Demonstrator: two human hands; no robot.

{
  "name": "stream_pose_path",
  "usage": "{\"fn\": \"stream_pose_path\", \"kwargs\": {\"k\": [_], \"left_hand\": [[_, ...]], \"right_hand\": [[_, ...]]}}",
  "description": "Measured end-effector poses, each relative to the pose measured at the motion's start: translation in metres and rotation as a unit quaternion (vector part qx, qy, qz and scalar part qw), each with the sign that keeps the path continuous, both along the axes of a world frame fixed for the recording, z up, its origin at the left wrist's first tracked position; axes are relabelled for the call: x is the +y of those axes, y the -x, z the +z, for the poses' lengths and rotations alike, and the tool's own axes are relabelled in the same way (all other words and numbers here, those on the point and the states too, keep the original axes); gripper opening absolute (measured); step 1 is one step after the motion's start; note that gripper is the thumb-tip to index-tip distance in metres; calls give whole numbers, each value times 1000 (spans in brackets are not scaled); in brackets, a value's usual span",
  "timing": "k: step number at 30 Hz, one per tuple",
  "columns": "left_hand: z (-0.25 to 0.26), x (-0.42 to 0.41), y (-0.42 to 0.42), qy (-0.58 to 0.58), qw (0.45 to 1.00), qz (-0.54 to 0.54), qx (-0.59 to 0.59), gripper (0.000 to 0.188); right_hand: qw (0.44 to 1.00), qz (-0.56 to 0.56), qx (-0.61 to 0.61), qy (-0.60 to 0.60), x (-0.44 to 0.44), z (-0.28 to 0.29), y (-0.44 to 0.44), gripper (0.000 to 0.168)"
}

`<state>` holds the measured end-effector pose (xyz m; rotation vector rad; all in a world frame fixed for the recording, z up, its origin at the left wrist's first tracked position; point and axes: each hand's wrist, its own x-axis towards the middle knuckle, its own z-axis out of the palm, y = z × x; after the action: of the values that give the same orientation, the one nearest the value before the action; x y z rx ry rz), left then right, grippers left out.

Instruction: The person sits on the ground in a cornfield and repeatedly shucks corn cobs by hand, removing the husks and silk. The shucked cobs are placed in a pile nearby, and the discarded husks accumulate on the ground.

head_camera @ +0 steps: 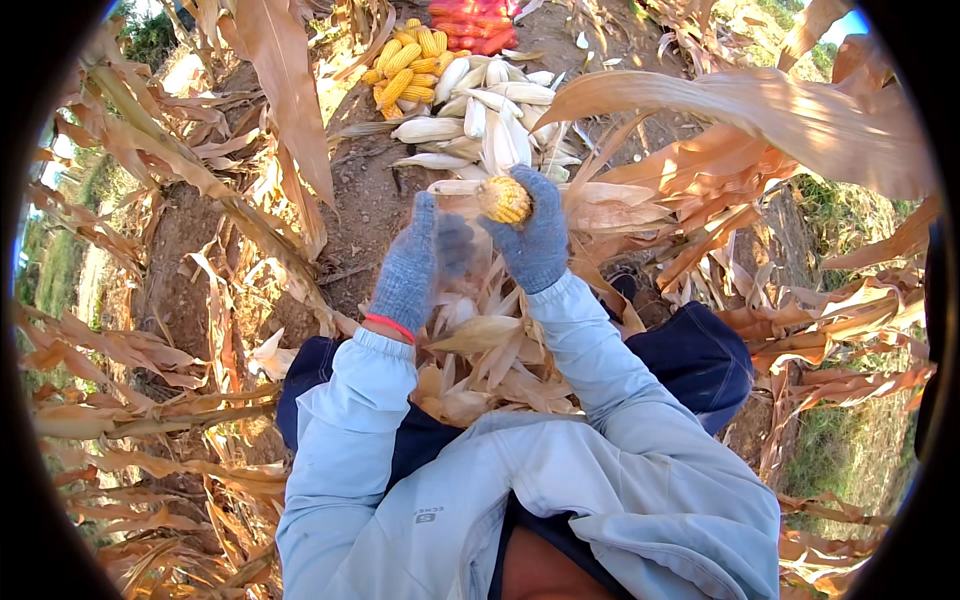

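Observation:
My right hand (538,238), in a grey-blue knitted glove, grips a husked yellow ear of corn (505,201), its end turned up towards me. To its left is my left hand (409,259), in a matching glove with a red cuff edge. It holds nothing I can make out, and its fingers are partly blurred by motion. Just beyond both hands lies a heap of corn ears in pale husks (495,112). Loose stripped husks (487,352) are piled on the ground between my knees, below the hands.
Bare yellow ears (409,64) are stacked at the far left of the heap. Behind them stands a red mesh sack (474,26) filled with ears. Dry corn stalks (202,176) lean in at the left. Broad dry leaves (742,120) arch over from the right.

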<state>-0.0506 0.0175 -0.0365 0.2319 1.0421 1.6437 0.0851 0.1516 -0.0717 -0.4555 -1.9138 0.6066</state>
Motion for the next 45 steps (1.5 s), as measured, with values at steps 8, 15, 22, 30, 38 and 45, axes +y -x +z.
{"fn": "stream_pose_path", "kwargs": {"k": [8, 15, 22, 30, 38, 45], "left_hand": [[4, 2, -8, -139, 982, -32, -125, 43], [6, 6, -4, -28, 983, -58, 170, 43], [4, 6, -26, 89, 784, -126, 601, 90], [18, -5, -26, 130, 741, -202, 627, 105], [13, -2, -28, 122, 744, -216, 621, 103], [6, 6, -42, 79, 810, -146, 563, 93]], "right_hand": [[975, 167, -59, -131, -21, 34, -7, 59], [902, 157, 18, 402, -26, 12, -3, 42], [753, 178, 85, 628, -1, 8, 18, 37], [654, 190, 137, 719, 30, 25, 21, 35], [613, 238, 191, 729, 55, 9, 21, 24], [631, 276, 258, 677, 79, -23, 30, 22]]}}
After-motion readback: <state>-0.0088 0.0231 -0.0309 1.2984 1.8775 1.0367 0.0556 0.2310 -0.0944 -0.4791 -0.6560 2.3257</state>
